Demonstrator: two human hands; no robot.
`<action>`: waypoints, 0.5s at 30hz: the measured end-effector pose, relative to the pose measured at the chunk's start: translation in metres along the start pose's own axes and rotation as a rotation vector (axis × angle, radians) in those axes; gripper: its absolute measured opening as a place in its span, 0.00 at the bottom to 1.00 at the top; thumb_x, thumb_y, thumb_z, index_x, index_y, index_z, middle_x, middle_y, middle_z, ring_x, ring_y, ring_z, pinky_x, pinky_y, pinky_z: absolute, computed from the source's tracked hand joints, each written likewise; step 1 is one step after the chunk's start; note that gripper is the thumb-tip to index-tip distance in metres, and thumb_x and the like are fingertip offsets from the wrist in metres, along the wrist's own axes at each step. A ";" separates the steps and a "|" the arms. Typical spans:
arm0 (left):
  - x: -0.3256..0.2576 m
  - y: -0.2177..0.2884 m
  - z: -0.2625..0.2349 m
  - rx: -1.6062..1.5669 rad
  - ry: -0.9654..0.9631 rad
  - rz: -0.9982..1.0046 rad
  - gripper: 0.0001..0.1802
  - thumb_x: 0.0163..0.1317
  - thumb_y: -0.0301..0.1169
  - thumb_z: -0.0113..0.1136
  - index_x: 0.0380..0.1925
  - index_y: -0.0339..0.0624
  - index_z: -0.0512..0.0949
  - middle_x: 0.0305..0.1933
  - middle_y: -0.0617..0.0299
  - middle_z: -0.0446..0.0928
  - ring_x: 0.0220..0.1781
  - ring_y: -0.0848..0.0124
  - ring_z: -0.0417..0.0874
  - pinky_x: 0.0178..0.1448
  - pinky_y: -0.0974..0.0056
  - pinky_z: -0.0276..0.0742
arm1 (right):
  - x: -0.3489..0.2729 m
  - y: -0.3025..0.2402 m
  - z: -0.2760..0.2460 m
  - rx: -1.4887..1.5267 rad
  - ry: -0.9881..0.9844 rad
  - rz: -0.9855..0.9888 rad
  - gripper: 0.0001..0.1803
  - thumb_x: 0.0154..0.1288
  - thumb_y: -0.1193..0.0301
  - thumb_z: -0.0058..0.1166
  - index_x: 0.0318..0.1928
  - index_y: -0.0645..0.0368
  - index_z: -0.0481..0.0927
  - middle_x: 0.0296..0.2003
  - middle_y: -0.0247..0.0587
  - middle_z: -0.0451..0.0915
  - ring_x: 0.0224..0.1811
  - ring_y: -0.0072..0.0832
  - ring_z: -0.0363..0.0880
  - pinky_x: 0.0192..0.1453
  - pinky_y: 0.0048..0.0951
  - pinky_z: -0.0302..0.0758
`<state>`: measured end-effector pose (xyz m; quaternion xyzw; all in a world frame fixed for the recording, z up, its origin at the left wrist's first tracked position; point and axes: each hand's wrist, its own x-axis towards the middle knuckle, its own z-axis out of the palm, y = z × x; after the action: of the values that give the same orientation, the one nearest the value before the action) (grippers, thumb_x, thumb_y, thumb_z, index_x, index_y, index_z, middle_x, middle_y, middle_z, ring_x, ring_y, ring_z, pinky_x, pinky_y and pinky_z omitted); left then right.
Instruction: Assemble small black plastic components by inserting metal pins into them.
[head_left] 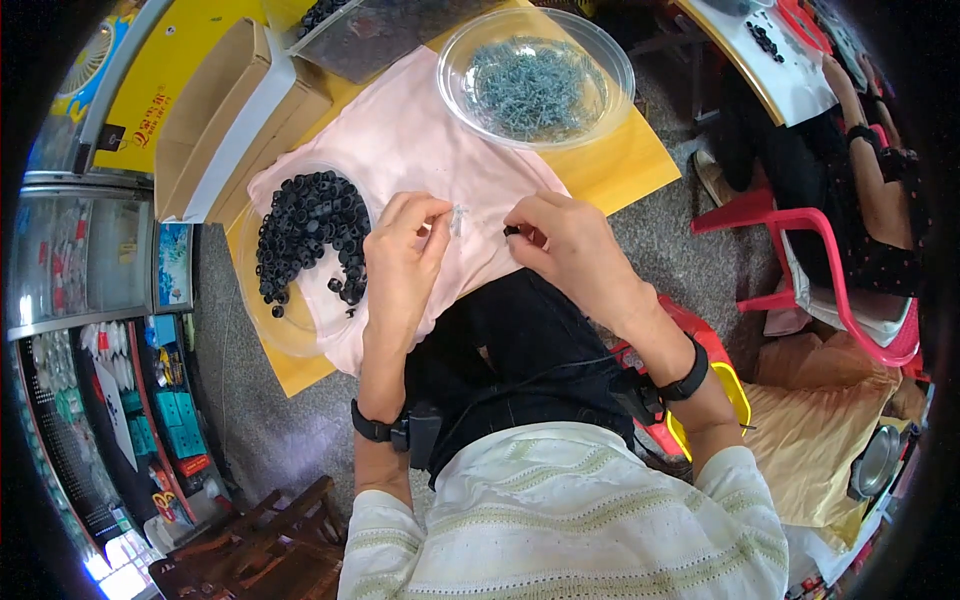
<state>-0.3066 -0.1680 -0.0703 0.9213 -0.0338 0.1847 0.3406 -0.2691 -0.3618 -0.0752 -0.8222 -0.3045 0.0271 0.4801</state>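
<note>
Facing a yellow tabletop [640, 165], you have your lap against its near edge, and off to your right a co-worker in dark clothes sits on a pink chair [835, 255]. Over the middle of the tabletop lies a rumpled pale pink cloth [400, 130], which runs down toward your black trousers. An open cardboard box [215, 120] stands at the far left, and just beside it, at the far edge, is a translucent bin [375, 45] with black parts inside. A clear round bowl [453, 88] sits beyond your right hand, holding a heap of thin grey-blue pieces [535, 88]. A shallow clear dish [290, 328] rests near you on the left, filled with small black pieces [305, 225], a few of them lying apart at its near side.

Both your hands are raised above the cloth, well apart from the containers' contents on the right. Your right hand [575, 255] pinches a black piece [512, 231] between thumb and forefinger. Your left hand [405, 250] grips a slim pale piece [458, 221] at its fingertips, too blurred to identify; the two pieces face each other without touching.
</note>
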 end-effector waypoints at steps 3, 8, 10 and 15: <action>-0.006 0.001 -0.002 -0.181 -0.004 -0.126 0.06 0.55 0.18 0.59 0.34 0.34 0.78 0.36 0.58 0.78 0.33 0.72 0.80 0.37 0.69 0.75 | -0.003 -0.005 -0.001 0.282 0.031 0.145 0.10 0.56 0.76 0.58 0.38 0.66 0.78 0.30 0.42 0.78 0.28 0.31 0.78 0.33 0.27 0.76; -0.015 0.014 0.002 -0.940 0.041 -0.417 0.09 0.60 0.21 0.60 0.41 0.33 0.77 0.38 0.60 0.78 0.34 0.76 0.79 0.41 0.73 0.76 | -0.012 -0.005 0.001 0.881 -0.007 0.424 0.12 0.62 0.71 0.59 0.43 0.64 0.80 0.33 0.33 0.79 0.29 0.14 0.74 0.31 0.17 0.75; -0.021 0.023 0.003 -0.979 0.052 -0.433 0.09 0.59 0.21 0.60 0.41 0.33 0.77 0.37 0.59 0.78 0.34 0.76 0.79 0.41 0.72 0.75 | -0.016 -0.007 0.006 1.121 0.013 0.497 0.11 0.63 0.71 0.58 0.44 0.63 0.80 0.34 0.32 0.80 0.29 0.14 0.75 0.30 0.16 0.74; -0.030 0.039 -0.001 -1.068 0.080 -0.426 0.10 0.59 0.21 0.60 0.41 0.33 0.77 0.36 0.58 0.79 0.34 0.76 0.78 0.42 0.72 0.74 | -0.025 -0.005 0.011 1.335 -0.014 0.566 0.12 0.64 0.70 0.57 0.46 0.62 0.79 0.35 0.32 0.81 0.31 0.13 0.74 0.29 0.15 0.73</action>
<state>-0.3421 -0.1985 -0.0563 0.6003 0.0770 0.1038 0.7892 -0.2953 -0.3644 -0.0835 -0.4011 -0.0018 0.3356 0.8523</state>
